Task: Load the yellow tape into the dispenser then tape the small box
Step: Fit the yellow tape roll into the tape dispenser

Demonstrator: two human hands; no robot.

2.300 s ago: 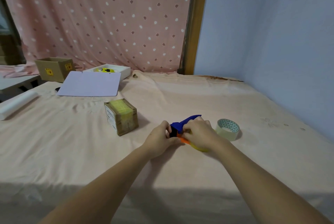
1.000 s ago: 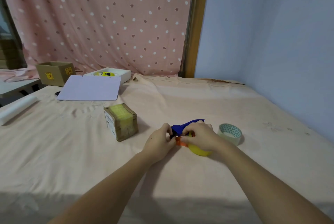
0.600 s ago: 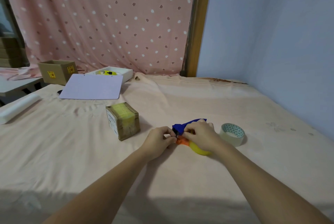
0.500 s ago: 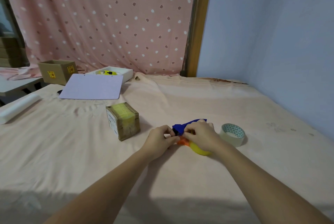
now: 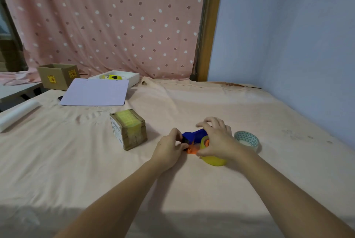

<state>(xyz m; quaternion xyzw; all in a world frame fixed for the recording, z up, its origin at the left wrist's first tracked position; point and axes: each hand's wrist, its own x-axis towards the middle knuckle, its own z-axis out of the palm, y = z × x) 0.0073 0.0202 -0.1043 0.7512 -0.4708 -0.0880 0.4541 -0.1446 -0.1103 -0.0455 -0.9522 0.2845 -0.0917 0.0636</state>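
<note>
Both forearms reach over the peach cloth (image 5: 192, 189). Left hand (image 5: 169, 150) pinches the dispenser (image 5: 193, 137) at its black front end; right hand (image 5: 217, 141) curls over the yellow tape (image 5: 214, 161), seated on the orange hub, fingers draped across the blue body. Clear roll (image 5: 247, 140) just right. Small box (image 5: 128, 129) left, apart. Beyond: white board (image 5: 95, 92), tray (image 5: 132, 79), open carton (image 5: 57, 75).

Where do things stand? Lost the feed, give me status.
Left hand pinching dispenser front end. Right hand over yellow tape roll on dispenser. Small box untouched, left of hands. Nothing in the way.
</note>
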